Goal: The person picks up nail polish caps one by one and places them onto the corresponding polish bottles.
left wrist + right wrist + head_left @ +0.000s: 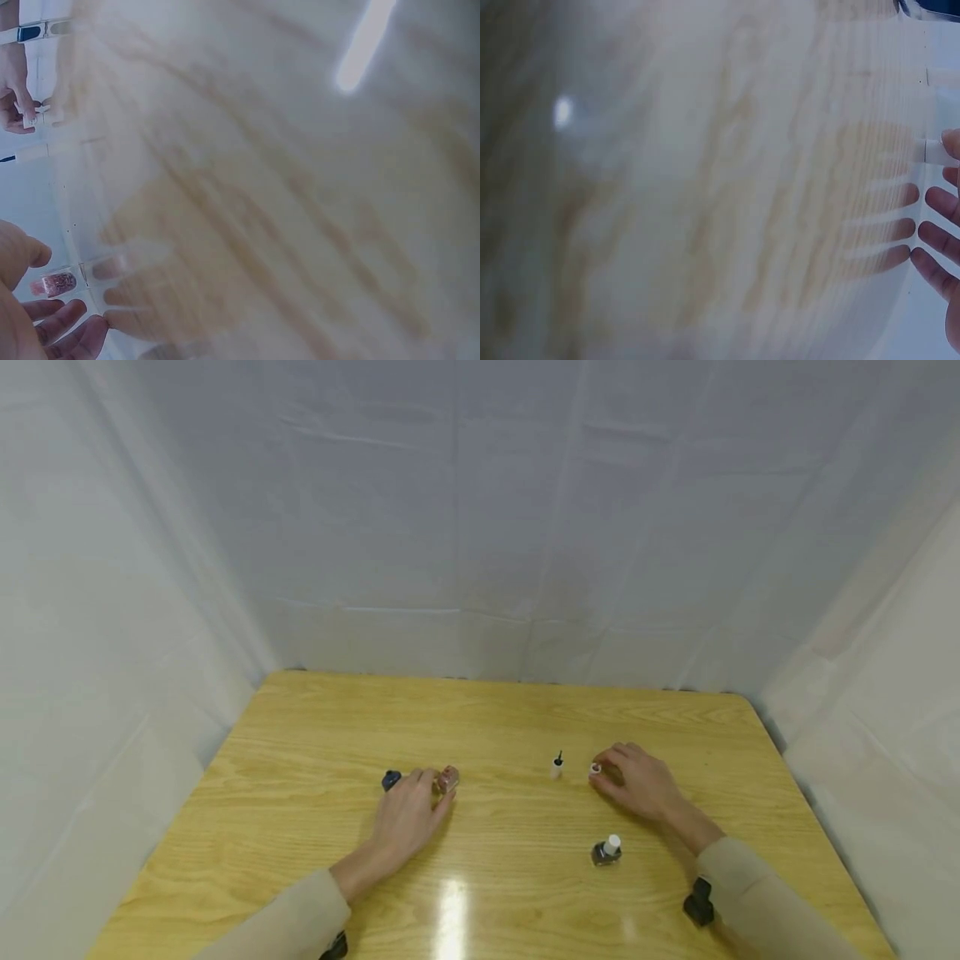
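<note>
Over on the left, there it was: the left hand [405, 814] curved loosely round the pink glitter nail-polish bottle [447, 780], thumb on one side, fingers on the other. No clench there; the left wrist view showed a gap at the thumb, though finger contact was hard to call. That cupped shape probably served to keep so small a bottle steady.

And on the right, a neat pinch! The right hand [643, 783] had a white cap [595, 769] between thumb and forefinger, low at the tabletop, likely because fingertips suited so slim a cylinder. Just beside it stood the brush cap [557, 768], dark bristles skyward, presumably sparing the table [487, 727] a smear.

Nearer the person, the dark polish bottle [603, 853] stood upright, white cap on; the navy bottle [390, 780] sat just beyond the left knuckles, partly hidden. Glassy, squat bodies, smooth plastic-looking caps, glossy wood grain throwing back glare, and creased pale sheeting [525, 568] behind it all.
</note>
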Demonstrator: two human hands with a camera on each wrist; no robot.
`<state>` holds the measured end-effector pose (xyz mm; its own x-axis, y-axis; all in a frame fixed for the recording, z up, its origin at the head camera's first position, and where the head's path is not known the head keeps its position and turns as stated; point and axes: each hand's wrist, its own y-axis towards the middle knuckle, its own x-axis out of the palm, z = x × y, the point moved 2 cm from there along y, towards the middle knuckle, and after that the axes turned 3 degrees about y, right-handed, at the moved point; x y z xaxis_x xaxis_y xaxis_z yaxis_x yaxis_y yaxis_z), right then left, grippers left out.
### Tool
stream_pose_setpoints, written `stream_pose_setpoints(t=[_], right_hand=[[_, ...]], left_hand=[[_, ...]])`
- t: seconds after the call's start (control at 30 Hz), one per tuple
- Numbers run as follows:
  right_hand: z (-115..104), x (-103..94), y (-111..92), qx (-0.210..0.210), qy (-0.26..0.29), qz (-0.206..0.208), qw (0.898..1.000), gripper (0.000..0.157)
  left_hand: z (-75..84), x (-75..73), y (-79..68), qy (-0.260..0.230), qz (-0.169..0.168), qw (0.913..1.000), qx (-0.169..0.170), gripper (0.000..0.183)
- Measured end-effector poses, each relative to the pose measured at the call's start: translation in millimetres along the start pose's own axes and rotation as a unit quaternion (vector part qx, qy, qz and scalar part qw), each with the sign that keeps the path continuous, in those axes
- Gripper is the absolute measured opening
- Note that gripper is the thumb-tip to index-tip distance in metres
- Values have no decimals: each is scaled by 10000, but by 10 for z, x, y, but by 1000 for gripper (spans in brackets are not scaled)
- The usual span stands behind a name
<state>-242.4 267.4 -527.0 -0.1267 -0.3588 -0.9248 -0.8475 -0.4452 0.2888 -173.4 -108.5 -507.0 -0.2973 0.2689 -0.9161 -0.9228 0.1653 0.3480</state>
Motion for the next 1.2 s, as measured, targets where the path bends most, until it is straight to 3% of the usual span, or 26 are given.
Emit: stream_pose_setpoints(t=[0.83, 1.2], right_hand=[[-9, 18, -29, -208, 71, 217, 9995, 22], [-30, -50, -56, 2, 145, 182, 9997, 23]], left_hand=[[7, 25, 55, -151, 9, 9997, -200, 29], [14, 22, 60, -324, -51, 9990, -312, 26]])
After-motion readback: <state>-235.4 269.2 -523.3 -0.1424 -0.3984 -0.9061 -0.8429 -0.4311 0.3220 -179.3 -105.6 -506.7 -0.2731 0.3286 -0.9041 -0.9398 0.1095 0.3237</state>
